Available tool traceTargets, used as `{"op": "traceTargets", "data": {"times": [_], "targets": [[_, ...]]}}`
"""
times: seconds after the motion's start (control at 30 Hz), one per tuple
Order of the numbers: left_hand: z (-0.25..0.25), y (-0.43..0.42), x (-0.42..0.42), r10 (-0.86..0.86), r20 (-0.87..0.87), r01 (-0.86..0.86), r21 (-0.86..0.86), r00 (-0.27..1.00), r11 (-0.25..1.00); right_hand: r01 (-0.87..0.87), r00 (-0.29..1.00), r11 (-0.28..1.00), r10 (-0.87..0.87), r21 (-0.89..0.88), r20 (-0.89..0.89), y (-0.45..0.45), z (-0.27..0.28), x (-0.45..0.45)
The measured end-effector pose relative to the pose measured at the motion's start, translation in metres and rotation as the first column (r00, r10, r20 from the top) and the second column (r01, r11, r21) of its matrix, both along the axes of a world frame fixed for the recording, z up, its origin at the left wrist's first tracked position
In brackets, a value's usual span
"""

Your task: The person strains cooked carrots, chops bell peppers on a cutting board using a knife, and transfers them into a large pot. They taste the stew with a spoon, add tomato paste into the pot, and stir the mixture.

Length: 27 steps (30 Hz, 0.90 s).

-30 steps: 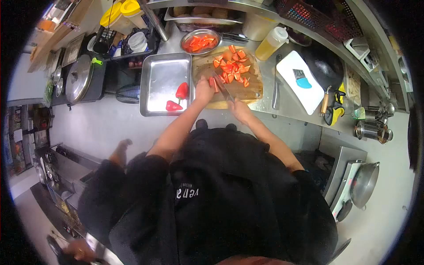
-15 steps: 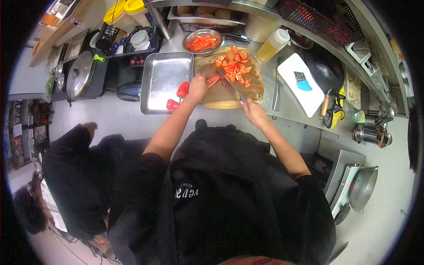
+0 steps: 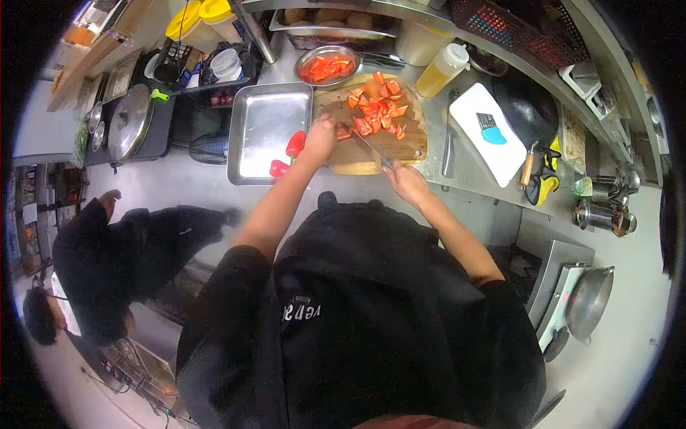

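My left hand (image 3: 321, 137) is closed on a strip of red bell pepper (image 3: 344, 132), pressing it to the wooden cutting board (image 3: 389, 148). In my right hand (image 3: 409, 183) is a kitchen knife (image 3: 373, 153), its blade slanting up and left to the pepper beside my left fingertips. A loose pile of cut pepper pieces (image 3: 379, 109) lies on the board beyond the blade. Left of the board, a metal tray (image 3: 271, 118) holds red peppers (image 3: 295, 144) by its near right corner, partly behind my left forearm. A metal bowl (image 3: 300, 71) of pepper pieces stands behind the board.
To the right are an oil bottle (image 3: 443, 70), a white board (image 3: 491, 161) with a blue brush (image 3: 491, 136), and a dark wok (image 3: 527, 114). A shelf edge (image 3: 421, 16) overhangs the back. Another person in black (image 3: 107, 264) is at my left.
The knife and my right hand have shifted slightly left, and the held pepper looks shorter, with more cut pieces by the blade. The other person has moved left, away from me.
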<state>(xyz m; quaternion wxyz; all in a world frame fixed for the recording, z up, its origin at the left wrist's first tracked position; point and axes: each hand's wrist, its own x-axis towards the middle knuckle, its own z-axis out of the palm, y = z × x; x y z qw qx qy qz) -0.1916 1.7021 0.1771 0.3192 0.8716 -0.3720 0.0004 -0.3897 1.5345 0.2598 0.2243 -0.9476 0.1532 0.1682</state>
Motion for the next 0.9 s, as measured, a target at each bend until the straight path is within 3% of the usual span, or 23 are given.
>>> {"op": "traceTargets", "data": {"times": [0.13, 0.5, 0.8, 0.87, 0.9], "targets": [[-0.001, -0.001, 0.0, 0.011, 0.026, -0.01, -0.049, 1.0, 0.999, -0.016, 0.998, 1.0, 0.016, 0.011, 0.058, -0.003, 0.0, -0.001], [-0.003, -0.002, -0.001, 0.014, 0.05, -0.012, -0.039, 0.999, 0.999, -0.015, 0.999, 1.0, 0.015, -0.004, -0.032, -0.001, 0.009, 0.0], [-0.002, -0.001, -0.001, 0.019, 0.063, -0.018, -0.025, 0.998, 1.0, 0.025, 1.0, 1.0, -0.025, 0.014, 0.014, 0.004, -0.035, 0.003], [0.002, 0.001, -0.006, 0.113, -0.087, -0.12, -0.077, 0.99, 0.99, 0.022, 0.999, 1.0, -0.023, 0.017, 0.03, 0.002, -0.032, 0.004], [0.002, 0.002, -0.005, 0.114, -0.083, -0.12, -0.079, 0.99, 0.99, 0.02, 0.999, 1.0, -0.021, 0.021, 0.046, 0.002, -0.03, 0.006]]}}
